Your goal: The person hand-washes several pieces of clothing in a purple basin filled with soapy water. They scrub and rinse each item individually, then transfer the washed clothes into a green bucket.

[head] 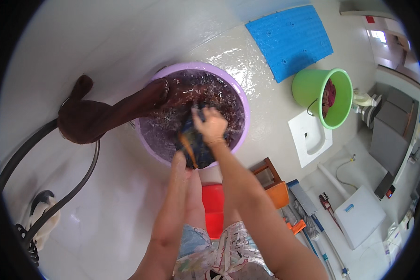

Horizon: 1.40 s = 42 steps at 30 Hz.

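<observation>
A round purple basin (244, 108) of churning, splashing water stands on the floor before me. Over its near side I have a dark blue-black cloth (203, 148) with an orange strip. My right hand (211, 126) is on the cloth's upper part, blurred by motion, with the fingers bent over it. At the cloth's left edge my left hand (182, 162) grips it, its fingers mostly hidden. A long dark brown cloth (133, 105) hangs from a wall fitting and reaches down into the basin water.
A green bucket (306, 87) holding reddish cloth stands right of the basin, near a blue mat (290, 38) and a squat toilet (304, 140). A wooden stool (276, 194), mops (306, 217) and a white cistern (359, 217) lie to the right. Dark hoses (78, 189) curve along the left wall.
</observation>
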### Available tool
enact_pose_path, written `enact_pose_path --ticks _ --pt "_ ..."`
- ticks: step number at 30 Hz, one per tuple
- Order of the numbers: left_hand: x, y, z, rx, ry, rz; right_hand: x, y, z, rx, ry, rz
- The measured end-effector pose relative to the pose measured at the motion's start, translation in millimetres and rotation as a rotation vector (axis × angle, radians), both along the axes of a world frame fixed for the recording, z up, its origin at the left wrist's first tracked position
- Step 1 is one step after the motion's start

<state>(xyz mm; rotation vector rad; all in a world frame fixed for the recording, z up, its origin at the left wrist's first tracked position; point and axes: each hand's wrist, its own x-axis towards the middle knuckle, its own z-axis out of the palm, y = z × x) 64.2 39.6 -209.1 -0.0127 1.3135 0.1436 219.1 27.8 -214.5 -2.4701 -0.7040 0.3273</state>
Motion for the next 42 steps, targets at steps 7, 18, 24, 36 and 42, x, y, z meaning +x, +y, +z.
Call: enact_pose_path --ticks 7,18,24,36,42 --pt "-16 13 -29 1.231 0.710 -1.007 -29 -77 26 -0.211 0.053 0.341" --pt "19 31 -113 0.799 0.241 -1.015 -7 -79 -112 -0.202 0.412 0.062" --pt "-16 32 -74 -0.126 -0.118 -0.039 -40 -66 65 0.170 0.793 0.129" --pt "3 49 91 0.351 -0.038 -0.089 -22 -67 108 -0.061 0.463 0.167" --pt "-23 48 124 0.715 -0.207 -0.596 1 -89 92 0.295 0.793 0.023"
